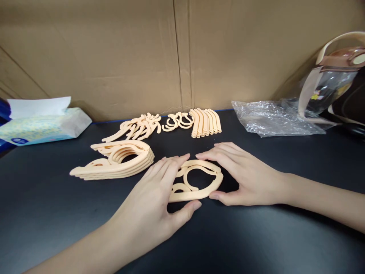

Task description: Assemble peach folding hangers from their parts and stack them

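A peach plastic folded hanger piece (196,182) lies flat on the black table (256,236). My left hand (155,205) holds its left side, fingers over the top edge and thumb against the near edge. My right hand (242,177) grips its right side the same way, thumb at the lower right corner. A stack of several like hangers (116,161) lies just left of my left hand. Farther back lie loose hook parts (139,127), ring-shaped hooks (178,121) and a row of curved arm pieces (205,121).
A tissue pack (40,123) sits at the far left. A crumpled clear plastic bag (270,118) and a bag with a beige strap (336,80) lie at the right. A cardboard wall (171,53) closes the back.
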The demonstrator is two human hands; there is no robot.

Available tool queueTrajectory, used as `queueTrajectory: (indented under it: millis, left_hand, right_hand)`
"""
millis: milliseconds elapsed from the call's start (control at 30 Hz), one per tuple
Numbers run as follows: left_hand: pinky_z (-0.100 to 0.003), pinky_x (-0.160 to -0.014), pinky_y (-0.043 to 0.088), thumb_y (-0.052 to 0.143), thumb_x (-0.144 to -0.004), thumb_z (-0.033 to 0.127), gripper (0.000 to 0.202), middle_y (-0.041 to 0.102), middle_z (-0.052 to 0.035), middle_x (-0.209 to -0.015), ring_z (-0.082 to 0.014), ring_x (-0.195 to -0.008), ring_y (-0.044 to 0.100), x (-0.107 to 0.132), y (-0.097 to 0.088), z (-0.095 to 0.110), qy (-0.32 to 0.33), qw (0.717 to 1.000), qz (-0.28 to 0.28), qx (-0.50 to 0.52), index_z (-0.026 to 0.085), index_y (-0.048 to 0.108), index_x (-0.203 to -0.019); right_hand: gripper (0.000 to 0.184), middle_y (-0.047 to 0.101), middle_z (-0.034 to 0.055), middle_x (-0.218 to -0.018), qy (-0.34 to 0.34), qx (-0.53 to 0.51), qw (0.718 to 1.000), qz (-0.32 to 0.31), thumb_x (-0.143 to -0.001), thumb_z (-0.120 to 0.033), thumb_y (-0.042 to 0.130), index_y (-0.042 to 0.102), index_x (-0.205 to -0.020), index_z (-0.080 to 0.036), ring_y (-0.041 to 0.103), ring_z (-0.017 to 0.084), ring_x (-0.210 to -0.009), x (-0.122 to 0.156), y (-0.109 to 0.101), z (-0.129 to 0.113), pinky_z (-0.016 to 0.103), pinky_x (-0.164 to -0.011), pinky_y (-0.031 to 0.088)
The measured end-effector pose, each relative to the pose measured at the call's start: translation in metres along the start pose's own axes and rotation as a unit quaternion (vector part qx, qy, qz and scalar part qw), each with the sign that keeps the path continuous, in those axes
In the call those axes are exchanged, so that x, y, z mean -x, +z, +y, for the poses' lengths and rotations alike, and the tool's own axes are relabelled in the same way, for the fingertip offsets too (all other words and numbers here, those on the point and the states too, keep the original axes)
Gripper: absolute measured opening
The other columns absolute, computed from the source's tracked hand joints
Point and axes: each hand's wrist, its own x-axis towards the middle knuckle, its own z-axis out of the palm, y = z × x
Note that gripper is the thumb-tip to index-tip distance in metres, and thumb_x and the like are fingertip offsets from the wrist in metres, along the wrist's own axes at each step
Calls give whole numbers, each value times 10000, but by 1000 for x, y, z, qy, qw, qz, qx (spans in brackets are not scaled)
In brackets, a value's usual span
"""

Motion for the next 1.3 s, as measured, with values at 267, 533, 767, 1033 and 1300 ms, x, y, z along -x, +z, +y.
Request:
queueTrajectory:
  millis: [267, 533, 767, 1033, 1300]
  left_hand:
    - [-371, -1025, 466, 569, -1004, 406, 561, 608, -141, -1348, -269, -1214, 585, -1, -7, 1, 115, 989, 66, -59, 131, 385, -1457]
    - [-409, -1050, 437, 604, -983, 384, 617, 620, -175, -1337, -300, -1226, 577, -2, -11, 0, 131, 980, 100, -112, 84, 367, -1468]
    - [-406, -1044, 425, 641, -959, 362, 605, 617, -196, -1316, -308, -1210, 571, -2, -12, 1, 142, 978, 99, -116, 24, 433, -1416]
    - [-416, -1111, 428, 644, -954, 351, 611, 626, -199, -1359, -308, -1282, 563, -1, -13, 4, 162, 971, 106, -139, 19, 435, -1423]
    - [-401, -1087, 424, 619, -972, 370, 599, 611, -185, -1380, -298, -1269, 560, -2, -11, 3, 155, 974, 107, -129, 37, 435, -1436]
  right_hand:
    - [429, 642, 8, -962, 168, -342, 925, 1, -866, -413, 730, 571, -1209, -210, 580, 148, -834, -7, -10, 4, 293, -757, 482]
    - [352, 405, -48, -712, 227, -447, 863, -62, -886, -479, 696, 590, -762, -167, 381, 103, -671, -8, -14, 1, 244, -601, 325]
    - [322, 435, -42, -740, 229, -457, 856, -69, -883, -462, 709, 625, -804, -162, 402, 107, -693, -7, -13, 2, 249, -626, 333]
    - [407, 404, -49, -696, 227, -426, 874, -61, -832, -535, 736, 570, -726, -179, 372, 108, -662, -7, -12, 1, 251, -590, 314]
    - [408, 387, -57, -684, 231, -427, 872, -60, -835, -523, 735, 552, -707, -181, 359, 105, -647, -7, -13, -1, 250, -582, 296]
